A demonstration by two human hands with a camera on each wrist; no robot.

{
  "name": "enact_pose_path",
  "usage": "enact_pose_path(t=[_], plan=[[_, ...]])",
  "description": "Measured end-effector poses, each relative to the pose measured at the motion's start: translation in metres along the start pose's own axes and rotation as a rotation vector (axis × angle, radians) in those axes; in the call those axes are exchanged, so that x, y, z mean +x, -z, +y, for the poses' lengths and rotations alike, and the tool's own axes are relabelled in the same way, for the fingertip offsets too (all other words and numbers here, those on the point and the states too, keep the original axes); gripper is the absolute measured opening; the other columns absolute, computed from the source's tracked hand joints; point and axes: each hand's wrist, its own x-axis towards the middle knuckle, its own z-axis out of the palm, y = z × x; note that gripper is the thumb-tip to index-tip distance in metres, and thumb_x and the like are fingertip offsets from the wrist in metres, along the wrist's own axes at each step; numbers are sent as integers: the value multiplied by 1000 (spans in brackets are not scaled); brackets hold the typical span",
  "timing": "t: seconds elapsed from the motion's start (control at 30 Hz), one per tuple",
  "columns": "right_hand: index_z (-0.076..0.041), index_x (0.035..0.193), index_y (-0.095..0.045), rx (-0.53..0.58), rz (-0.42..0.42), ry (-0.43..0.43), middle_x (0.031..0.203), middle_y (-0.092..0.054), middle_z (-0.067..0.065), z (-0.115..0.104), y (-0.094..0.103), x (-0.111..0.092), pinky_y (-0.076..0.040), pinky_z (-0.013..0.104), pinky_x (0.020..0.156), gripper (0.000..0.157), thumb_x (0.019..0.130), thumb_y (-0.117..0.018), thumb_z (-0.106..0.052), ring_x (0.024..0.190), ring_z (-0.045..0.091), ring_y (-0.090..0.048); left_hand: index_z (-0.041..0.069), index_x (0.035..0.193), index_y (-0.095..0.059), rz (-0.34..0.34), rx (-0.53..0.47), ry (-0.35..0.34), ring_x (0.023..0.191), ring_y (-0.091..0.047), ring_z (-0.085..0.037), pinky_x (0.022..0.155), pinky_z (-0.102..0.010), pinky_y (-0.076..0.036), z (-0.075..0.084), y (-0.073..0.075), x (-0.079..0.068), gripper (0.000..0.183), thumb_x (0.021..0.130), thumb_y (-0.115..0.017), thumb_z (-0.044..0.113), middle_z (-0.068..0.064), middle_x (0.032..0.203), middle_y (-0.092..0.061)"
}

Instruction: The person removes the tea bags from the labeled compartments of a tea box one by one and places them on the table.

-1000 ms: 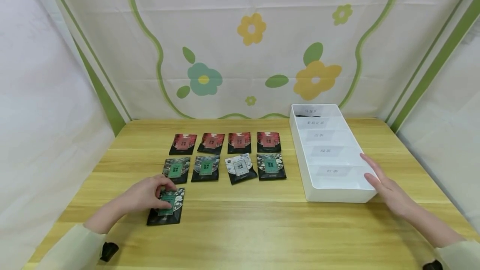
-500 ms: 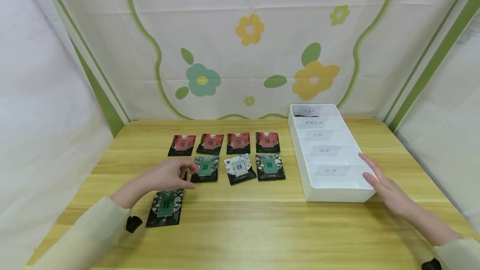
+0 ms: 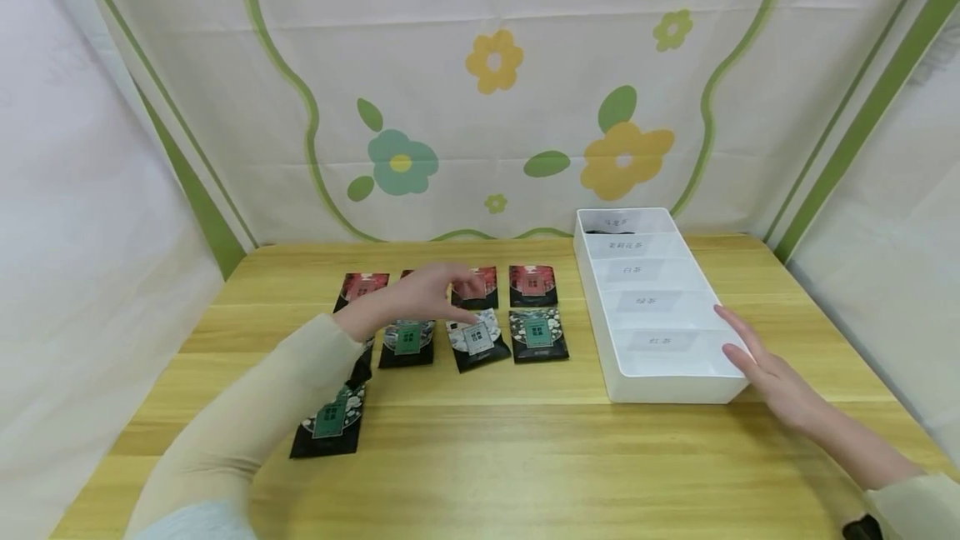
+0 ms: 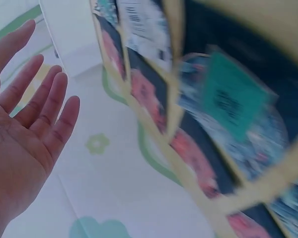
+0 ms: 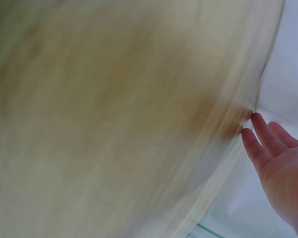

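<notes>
My left hand (image 3: 423, 294) hovers over the back rows of flat tea sachets, fingers loosely spread around nothing; the left wrist view shows its bare palm (image 4: 30, 134). Just below its fingertips lies a white-and-black sachet (image 3: 480, 344), slightly turned. Beside that one are a green-labelled floral sachet (image 3: 539, 335) and a green sachet (image 3: 407, 344). Red sachets (image 3: 533, 285) form the far row, partly hidden by the hand. My right hand (image 3: 780, 382) rests extended fingers against the right side of a white divided box (image 3: 600, 332); in the right wrist view the fingers (image 5: 258, 148) look straight.
Nearer me, a green-labelled floral sachet (image 3: 328, 427) lies under my left forearm, partly covered. Labelled dividers split the box, and something dark (image 3: 611, 232) sits in its farthest compartment. A floral cloth (image 3: 450, 107) hangs behind the wooden table (image 3: 510, 465).
My left hand let go of the nearest floral sachet, then moved right and away from me to above the white sachet. The right hand stays at the box.
</notes>
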Motion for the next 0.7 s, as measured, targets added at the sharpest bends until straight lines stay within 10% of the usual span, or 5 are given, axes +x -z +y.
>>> enact_pose_path(t=[0.7], plan=[[-25,158,-7,-6,17,21,157,-10,26,3,-1,2,-9,74,99,57,107,-32,-20,130,59,-17,13,129,-59,160,-213,-14,117,-50,-15,97,-32,-42,24,2,125,48,86,-77,25,0,130,-56]])
